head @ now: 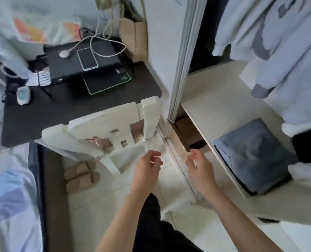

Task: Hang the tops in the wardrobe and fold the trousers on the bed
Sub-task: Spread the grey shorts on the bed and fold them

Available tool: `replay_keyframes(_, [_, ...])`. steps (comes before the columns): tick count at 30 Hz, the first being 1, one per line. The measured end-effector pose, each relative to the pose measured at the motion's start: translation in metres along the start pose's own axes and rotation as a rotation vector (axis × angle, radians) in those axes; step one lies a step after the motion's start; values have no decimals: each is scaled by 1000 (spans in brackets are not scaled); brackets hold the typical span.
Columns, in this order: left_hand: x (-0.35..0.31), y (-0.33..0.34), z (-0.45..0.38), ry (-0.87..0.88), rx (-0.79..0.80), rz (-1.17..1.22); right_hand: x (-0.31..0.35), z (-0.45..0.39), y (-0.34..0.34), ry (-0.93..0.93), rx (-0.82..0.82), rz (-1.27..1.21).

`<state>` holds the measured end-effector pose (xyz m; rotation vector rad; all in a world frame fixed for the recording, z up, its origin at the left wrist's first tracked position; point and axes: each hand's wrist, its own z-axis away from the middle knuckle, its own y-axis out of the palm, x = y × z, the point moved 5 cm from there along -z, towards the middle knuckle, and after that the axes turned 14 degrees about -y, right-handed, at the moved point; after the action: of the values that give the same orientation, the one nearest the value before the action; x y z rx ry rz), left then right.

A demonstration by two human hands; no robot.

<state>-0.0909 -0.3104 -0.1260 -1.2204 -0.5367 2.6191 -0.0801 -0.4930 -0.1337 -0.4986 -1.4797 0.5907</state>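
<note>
The bed (9,193) lies at the far left, beside a dark worktop (42,113) carrying a phone (87,59). Both hands, left (147,166) and right (198,166), hang loosely curled, holding nothing. In the wardrobe (214,106), pale tops (285,51) hang above a folded grey item (254,155) on the shelf.

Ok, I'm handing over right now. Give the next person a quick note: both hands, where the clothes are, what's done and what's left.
Left hand: held out over the floor, fingers loosely curled, nothing in its grip.
Right hand: the same, empty, near the wardrobe's door track.
Clothes: a pale fleece top hangs in the open wardrobe; a folded grey item lies on its shelf. Pale fabric on the bed at the left is too blurred to identify.
Done: at least one top looks hung.
Left: nothing in hand; probably turn to the bed for the next garment. No trousers visible.
</note>
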Motion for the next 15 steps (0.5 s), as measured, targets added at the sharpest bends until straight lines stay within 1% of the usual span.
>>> replay_keyframes(7, [121, -40, 104, -220, -324, 298, 62, 70, 78, -238, 369, -2])
replay_keyframes(8, [148, -53, 126, -266, -400, 366, 78, 86, 95, -301, 440, 11])
replay_keyframes(9, [158, -56, 130, -276, -425, 389, 80, 89, 100, -318, 452, 13])
replay_keyframes(14, [269, -103, 217, -411, -698, 617, 136, 163, 175, -515, 713, 50])
replay_keyframes(15, [280, -107, 223, -413, -724, 627, 139, 170, 180, -529, 734, 52])
